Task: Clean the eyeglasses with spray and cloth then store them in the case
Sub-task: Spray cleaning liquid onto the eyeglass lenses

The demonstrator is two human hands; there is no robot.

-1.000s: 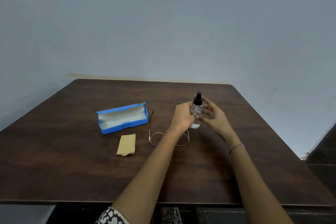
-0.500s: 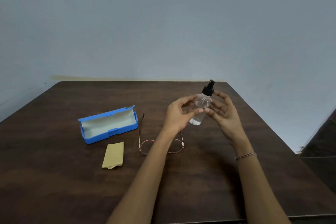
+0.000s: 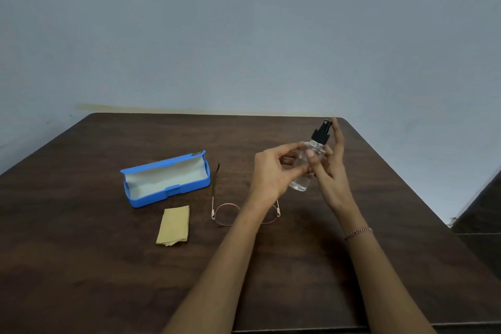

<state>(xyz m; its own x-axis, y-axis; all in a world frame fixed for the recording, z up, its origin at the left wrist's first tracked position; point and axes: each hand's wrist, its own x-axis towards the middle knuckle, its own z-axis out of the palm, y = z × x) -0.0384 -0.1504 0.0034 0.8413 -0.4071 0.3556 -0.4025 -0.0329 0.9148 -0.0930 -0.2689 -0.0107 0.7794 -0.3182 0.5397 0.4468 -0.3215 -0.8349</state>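
A small clear spray bottle [image 3: 301, 181] with a black pump top is held tilted above the table, between both hands. My right hand [image 3: 329, 173] wraps it from the right, thumb across its front, index finger raised beside the nozzle. My left hand [image 3: 273, 171] touches its left side with thumb and fingertips. The thin-rimmed eyeglasses [image 3: 226, 214] lie on the table under my left wrist, one temple pointing away. An open blue case [image 3: 165, 179] with a pale lining sits to their left. The yellow cloth [image 3: 173, 225] lies folded in front of the case.
A dark wooden table [image 3: 81, 266] stands against a pale blue wall. Its right edge runs diagonally past my right forearm, with a dark floor beyond. A beaded bracelet [image 3: 357, 233] circles my right wrist.
The bottle has been lifted from the table and tilted, top leaning right. My right hand has closed further around it, index finger rising beside the nozzle. The camera view shifted slightly.
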